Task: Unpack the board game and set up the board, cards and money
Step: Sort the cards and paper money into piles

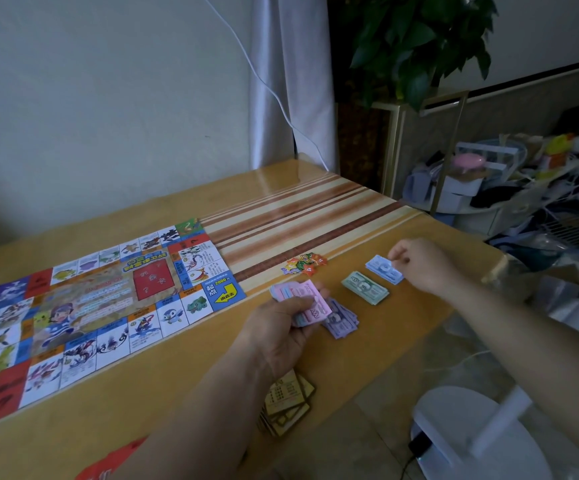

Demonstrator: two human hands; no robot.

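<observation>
The colourful paper board (90,313) lies flat at the left of the striped yellow table (298,209). The left hand (277,337) grips pink notes (302,299) beside a purple stack (341,320). Past the green stack (366,287), the right hand (423,263) pinches the blue stack (381,270) near the table's right edge.

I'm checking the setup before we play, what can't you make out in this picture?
Head view, tan cards: partly under the left forearm, print too small.
Head view, red item: cut off by the bottom edge.
Head view, game board: left end cut off by the frame.
</observation>
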